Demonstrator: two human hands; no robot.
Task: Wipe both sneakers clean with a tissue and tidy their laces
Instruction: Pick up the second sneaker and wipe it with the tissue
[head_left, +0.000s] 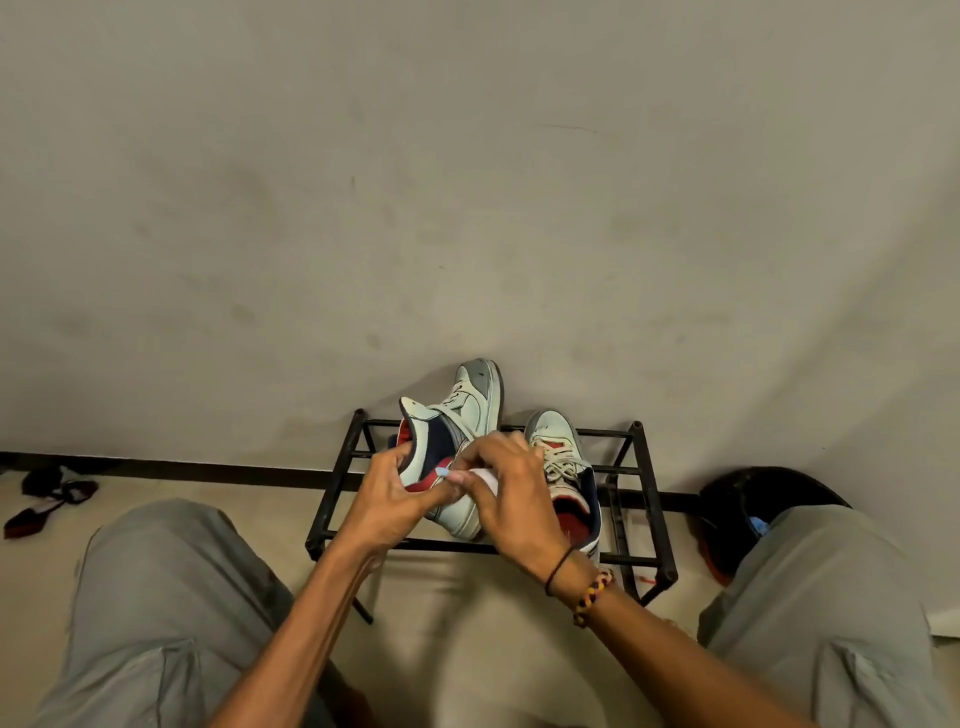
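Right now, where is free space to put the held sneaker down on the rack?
The rack's left part, beside the lifted sneaker, shows only bare bars. The right part is crowded: the second sneaker lies there, and both hands, left and right, work over the middle.

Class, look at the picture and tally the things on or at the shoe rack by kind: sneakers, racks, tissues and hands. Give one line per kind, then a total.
Sneakers: 2, the held sneaker and the sneaker on the rack
Shoe rack: 1
Tissue: 1
Hands: 2, left hand and right hand
Total: 6
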